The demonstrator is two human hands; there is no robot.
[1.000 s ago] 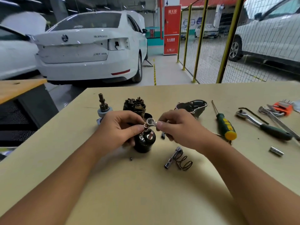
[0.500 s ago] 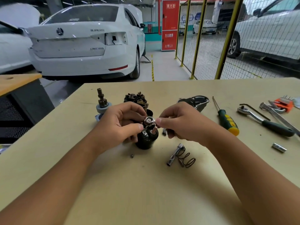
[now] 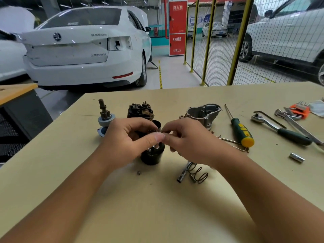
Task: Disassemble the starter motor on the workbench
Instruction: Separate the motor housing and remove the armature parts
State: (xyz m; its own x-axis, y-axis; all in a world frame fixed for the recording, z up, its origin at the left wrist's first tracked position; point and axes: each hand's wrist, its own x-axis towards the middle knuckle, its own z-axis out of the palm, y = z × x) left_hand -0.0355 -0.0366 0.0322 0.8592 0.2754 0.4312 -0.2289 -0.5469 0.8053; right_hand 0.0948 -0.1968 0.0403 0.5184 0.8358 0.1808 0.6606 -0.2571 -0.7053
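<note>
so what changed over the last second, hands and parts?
Both hands closed in: the left hand and right hand now pinch the small metal piece fingertip to fingertip, so it is mostly hidden. The black cylindrical part, spring and screwdriver stayed put.

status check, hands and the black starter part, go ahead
Left hand and right hand pinching small metal piece above black cylindrical starter part. Coil spring lies beside it, clear.

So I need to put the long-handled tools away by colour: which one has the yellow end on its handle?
The screwdriver, lying just right of the grey metal housing: green handle, yellow butt. The ratchet wrench further right has a plain dark green grip.
</note>
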